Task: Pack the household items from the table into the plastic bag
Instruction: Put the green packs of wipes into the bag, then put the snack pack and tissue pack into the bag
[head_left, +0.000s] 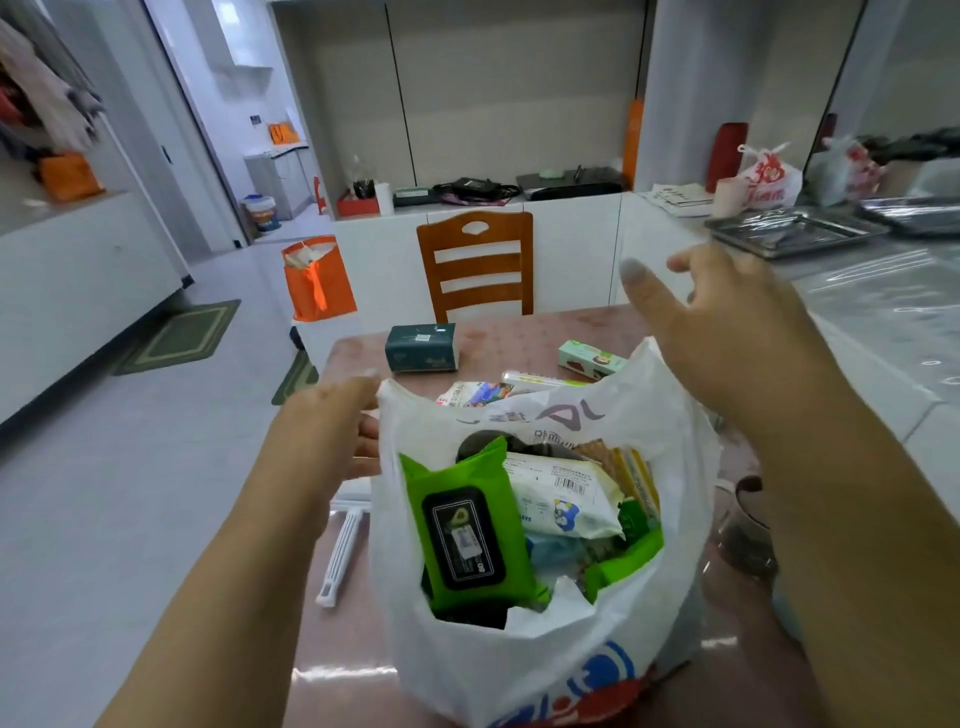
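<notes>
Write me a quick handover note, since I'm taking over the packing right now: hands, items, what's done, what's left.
Left hand: holds the plastic bag at its left rim.
Right hand: open, empty, raised above the bag's far side.
Done: green wipes pack, white wipes pack and other packets are in the bag.
Left on the table: dark green tissue pack, small green-and-white box, slim tube box and a flat packet behind the bag, white clip to its left.
</notes>
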